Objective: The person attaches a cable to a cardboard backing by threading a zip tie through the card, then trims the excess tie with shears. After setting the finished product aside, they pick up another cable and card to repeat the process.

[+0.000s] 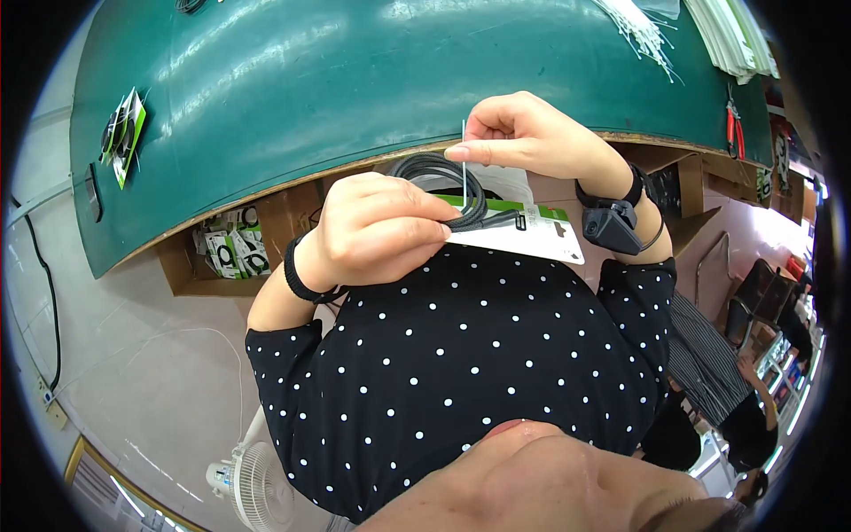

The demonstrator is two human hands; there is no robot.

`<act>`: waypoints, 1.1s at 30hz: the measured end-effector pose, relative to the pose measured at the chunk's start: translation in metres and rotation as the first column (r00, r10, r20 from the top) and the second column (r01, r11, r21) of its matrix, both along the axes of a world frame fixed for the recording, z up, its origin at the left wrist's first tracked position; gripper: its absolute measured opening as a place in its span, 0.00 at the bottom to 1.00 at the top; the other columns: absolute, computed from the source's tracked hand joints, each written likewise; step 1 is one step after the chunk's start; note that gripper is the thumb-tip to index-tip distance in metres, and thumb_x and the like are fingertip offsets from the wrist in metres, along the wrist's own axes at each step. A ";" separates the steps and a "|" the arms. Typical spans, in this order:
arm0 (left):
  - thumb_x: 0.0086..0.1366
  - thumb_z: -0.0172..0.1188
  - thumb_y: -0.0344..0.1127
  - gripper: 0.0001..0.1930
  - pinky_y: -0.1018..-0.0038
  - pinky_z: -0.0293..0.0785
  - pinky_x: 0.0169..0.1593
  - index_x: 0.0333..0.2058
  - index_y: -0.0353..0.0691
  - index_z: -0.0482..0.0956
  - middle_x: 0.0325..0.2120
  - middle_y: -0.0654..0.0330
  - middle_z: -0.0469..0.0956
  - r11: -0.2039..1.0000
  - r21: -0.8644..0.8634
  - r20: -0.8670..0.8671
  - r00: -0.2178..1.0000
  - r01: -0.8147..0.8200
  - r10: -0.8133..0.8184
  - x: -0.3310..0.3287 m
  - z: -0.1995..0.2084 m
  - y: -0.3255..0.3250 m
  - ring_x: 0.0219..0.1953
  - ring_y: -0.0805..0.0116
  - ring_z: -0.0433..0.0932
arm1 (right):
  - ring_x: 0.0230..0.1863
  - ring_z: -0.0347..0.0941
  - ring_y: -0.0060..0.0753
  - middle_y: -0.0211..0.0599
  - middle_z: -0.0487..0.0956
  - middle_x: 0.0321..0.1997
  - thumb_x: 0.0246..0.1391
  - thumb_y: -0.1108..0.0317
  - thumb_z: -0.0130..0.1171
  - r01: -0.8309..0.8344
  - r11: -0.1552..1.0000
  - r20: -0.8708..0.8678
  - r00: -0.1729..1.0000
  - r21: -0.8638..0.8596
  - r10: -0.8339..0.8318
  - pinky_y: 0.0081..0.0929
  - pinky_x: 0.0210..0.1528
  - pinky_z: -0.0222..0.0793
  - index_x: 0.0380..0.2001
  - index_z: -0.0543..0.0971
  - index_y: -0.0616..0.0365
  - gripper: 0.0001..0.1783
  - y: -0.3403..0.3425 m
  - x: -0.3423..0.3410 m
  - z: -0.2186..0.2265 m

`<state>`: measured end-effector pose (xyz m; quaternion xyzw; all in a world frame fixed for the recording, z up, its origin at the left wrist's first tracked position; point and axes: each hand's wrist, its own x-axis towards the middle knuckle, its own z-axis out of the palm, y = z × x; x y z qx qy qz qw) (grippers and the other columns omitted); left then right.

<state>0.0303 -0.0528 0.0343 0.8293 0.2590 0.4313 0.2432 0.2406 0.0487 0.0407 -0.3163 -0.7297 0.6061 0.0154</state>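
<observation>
My left hand [381, 229] is closed around a coiled black cable [431, 166] and the white-and-green packaging card [532, 239] behind it, just off the table's near edge. A thin white cable tie [464, 167] stands up through the coil. My right hand [536, 137] pinches the tie's upper part between thumb and forefinger, and its other fingers are curled. The tie's lower end is hidden by the coil and my left fingers. The cable's plug end lies across the card.
The green table [310, 80] holds carded cables [124, 133] at left, a bundle of white cable ties [638, 35] and stacked cards [722, 40] at far right. Red-handled cutters [734, 129] hang near its right edge. Below are a cardboard box [195, 282] of packaged cables and a fan [261, 488].
</observation>
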 end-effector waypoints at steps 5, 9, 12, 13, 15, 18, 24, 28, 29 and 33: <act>0.40 0.66 0.22 0.11 0.75 0.75 0.26 0.26 0.37 0.77 0.28 0.55 0.81 0.999 0.017 -0.012 0.999 0.045 -0.045 0.000 -0.002 0.001 0.23 0.63 0.80 | 0.27 0.68 0.16 0.30 0.76 0.27 0.54 0.70 0.62 0.069 0.995 -0.084 0.994 -0.072 -0.075 0.16 0.31 0.66 0.27 0.79 0.65 0.08 -0.003 0.004 -0.020; 0.41 0.66 0.22 0.11 0.75 0.75 0.26 0.26 0.37 0.77 0.28 0.55 0.81 0.998 0.036 -0.054 0.997 0.058 -0.056 0.002 -0.009 0.006 0.23 0.63 0.80 | 0.27 0.70 0.17 0.30 0.77 0.29 0.53 0.72 0.62 0.121 0.976 -0.290 0.942 -0.180 -0.170 0.15 0.31 0.68 0.30 0.80 0.65 0.06 -0.008 0.007 -0.013; 0.41 0.67 0.24 0.09 0.75 0.74 0.24 0.23 0.38 0.77 0.26 0.59 0.80 0.999 0.007 -0.035 0.998 0.043 -0.043 0.004 -0.014 0.009 0.23 0.66 0.79 | 0.27 0.72 0.19 0.32 0.78 0.30 0.53 0.73 0.62 0.108 0.980 -0.391 0.905 -0.165 -0.166 0.14 0.31 0.69 0.33 0.80 0.66 0.06 -0.008 0.008 -0.018; 0.41 0.67 0.24 0.09 0.75 0.74 0.24 0.23 0.38 0.77 0.26 0.59 0.80 0.999 0.003 -0.035 0.998 0.045 -0.044 0.004 -0.015 0.011 0.23 0.66 0.79 | 0.28 0.73 0.19 0.33 0.78 0.31 0.53 0.75 0.62 0.092 0.990 -0.450 0.884 -0.107 -0.131 0.14 0.31 0.70 0.35 0.80 0.66 0.07 -0.007 0.009 -0.022; 0.42 0.67 0.24 0.09 0.76 0.74 0.25 0.23 0.38 0.77 0.26 0.58 0.81 0.993 -0.105 0.027 0.999 0.045 -0.042 0.003 -0.016 0.014 0.24 0.66 0.80 | 0.29 0.74 0.20 0.34 0.78 0.33 0.53 0.76 0.62 0.079 0.996 -0.505 0.858 -0.049 -0.093 0.14 0.32 0.70 0.36 0.79 0.66 0.08 -0.009 0.009 -0.025; 0.43 0.68 0.24 0.08 0.76 0.74 0.27 0.23 0.38 0.78 0.25 0.58 0.81 0.970 -0.241 0.072 0.997 0.041 -0.024 0.003 -0.017 0.013 0.25 0.65 0.80 | 0.31 0.76 0.22 0.37 0.78 0.34 0.52 0.79 0.61 0.146 0.906 -0.405 0.858 -0.398 -0.316 0.14 0.33 0.72 0.37 0.78 0.67 0.08 -0.017 0.008 -0.024; 0.44 0.69 0.21 0.08 0.79 0.74 0.30 0.23 0.35 0.78 0.27 0.53 0.82 0.866 -0.499 0.158 0.986 0.027 0.060 0.000 -0.028 0.014 0.26 0.69 0.80 | 0.32 0.76 0.22 0.39 0.77 0.34 0.50 0.82 0.60 0.255 0.914 -0.510 0.766 -0.317 -0.391 0.15 0.34 0.73 0.34 0.78 0.66 0.06 -0.020 0.004 -0.031; 0.45 0.70 0.20 0.08 0.81 0.75 0.32 0.24 0.33 0.79 0.28 0.53 0.81 0.742 -0.670 0.179 0.975 0.025 0.129 -0.001 -0.028 0.013 0.28 0.72 0.80 | 0.32 0.75 0.22 0.39 0.77 0.34 0.49 0.84 0.61 0.306 0.923 -0.574 0.723 -0.234 -0.385 0.15 0.33 0.72 0.32 0.78 0.66 0.07 -0.022 0.002 -0.033; 0.45 0.70 0.20 0.08 0.81 0.75 0.32 0.24 0.33 0.79 0.28 0.53 0.81 0.742 -0.670 0.179 0.975 0.024 0.129 -0.001 -0.029 0.013 0.28 0.72 0.80 | 0.32 0.75 0.21 0.39 0.77 0.34 0.48 0.85 0.61 0.323 0.924 -0.599 0.706 -0.204 -0.378 0.15 0.33 0.72 0.32 0.78 0.66 0.07 -0.022 0.003 -0.032; 0.46 0.70 0.19 0.08 0.82 0.75 0.32 0.25 0.32 0.79 0.30 0.52 0.81 0.717 -0.696 0.195 0.968 0.023 0.158 0.000 -0.029 0.012 0.29 0.74 0.79 | 0.31 0.74 0.20 0.38 0.76 0.32 0.47 0.86 0.61 0.386 0.911 -0.616 0.685 -0.146 -0.389 0.14 0.33 0.71 0.32 0.78 0.66 0.08 -0.025 0.003 -0.028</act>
